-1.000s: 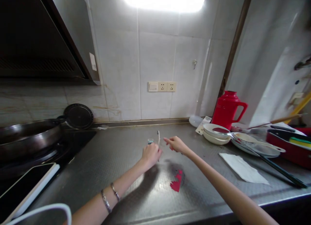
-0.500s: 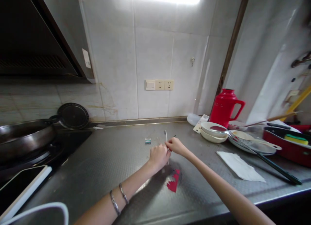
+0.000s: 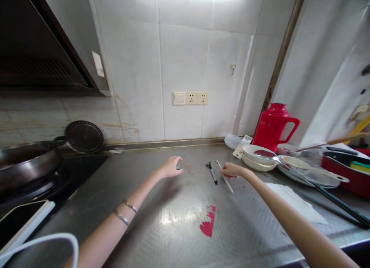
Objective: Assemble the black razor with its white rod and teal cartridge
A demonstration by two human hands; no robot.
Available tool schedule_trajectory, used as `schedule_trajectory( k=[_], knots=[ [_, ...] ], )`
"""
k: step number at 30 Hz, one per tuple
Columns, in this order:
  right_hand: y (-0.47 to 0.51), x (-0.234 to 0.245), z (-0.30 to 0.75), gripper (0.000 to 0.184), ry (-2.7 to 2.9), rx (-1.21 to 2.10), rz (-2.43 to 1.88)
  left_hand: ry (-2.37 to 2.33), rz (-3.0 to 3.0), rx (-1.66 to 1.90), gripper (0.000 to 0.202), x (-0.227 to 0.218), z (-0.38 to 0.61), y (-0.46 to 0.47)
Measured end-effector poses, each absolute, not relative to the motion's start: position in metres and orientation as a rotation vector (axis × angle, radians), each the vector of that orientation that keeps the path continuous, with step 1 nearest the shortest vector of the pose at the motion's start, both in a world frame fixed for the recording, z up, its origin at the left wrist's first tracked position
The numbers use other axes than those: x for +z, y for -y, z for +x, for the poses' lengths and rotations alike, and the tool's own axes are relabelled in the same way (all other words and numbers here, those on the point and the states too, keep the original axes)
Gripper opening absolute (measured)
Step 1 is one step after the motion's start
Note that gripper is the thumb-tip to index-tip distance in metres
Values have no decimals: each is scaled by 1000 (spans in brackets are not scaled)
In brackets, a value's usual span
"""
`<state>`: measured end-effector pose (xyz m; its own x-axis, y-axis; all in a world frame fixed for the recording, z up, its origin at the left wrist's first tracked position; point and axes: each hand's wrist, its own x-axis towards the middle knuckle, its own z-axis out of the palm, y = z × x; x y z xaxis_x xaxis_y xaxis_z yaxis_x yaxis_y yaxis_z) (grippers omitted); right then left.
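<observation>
Fingertips of the left hand [image 3: 171, 167], loosely open, touch a small metal piece [image 3: 178, 167] on the steel counter [image 3: 173, 229]; the right hand [image 3: 231, 170] pinches a white stick [image 3: 229, 186]. Lifting the piece probably needs a fine pinch.

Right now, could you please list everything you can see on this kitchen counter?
counter: one, steel, foreground
red scrap: one, red, counter middle
razor: one, black, between hands
stick: one, white, under right hand
small metal piece: one, silvery, at left fingertips
jug: one, red, back right
bowls: two stacked, white, beside jug
napkin: one, white, right
pan: one, black, far left
lid: one, black, against wall
left hand: open, two bracelets on wrist
right hand: on the stick
</observation>
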<state>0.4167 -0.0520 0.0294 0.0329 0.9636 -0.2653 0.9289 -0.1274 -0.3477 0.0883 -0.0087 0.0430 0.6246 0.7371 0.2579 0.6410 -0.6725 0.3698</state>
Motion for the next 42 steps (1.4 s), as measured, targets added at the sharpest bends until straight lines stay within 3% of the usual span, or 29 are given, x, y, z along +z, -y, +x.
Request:
schedule_trajectory(
  k=[12,30,37,42],
  knots=[
    [29,20,413,26,2124,638,-2269,-1218,2487,584,57,2,59,-24],
    [50,43,426,33,2079,509,-2205,-1142,2383,775,44,-14,62,-32],
    [63,77,411,26,2205,334,-1797,-992,2379,860,42,9,84,1],
    [91,94,364,46,2382,370,-1462,-792,2421,867,45,27,107,42]
  ],
)
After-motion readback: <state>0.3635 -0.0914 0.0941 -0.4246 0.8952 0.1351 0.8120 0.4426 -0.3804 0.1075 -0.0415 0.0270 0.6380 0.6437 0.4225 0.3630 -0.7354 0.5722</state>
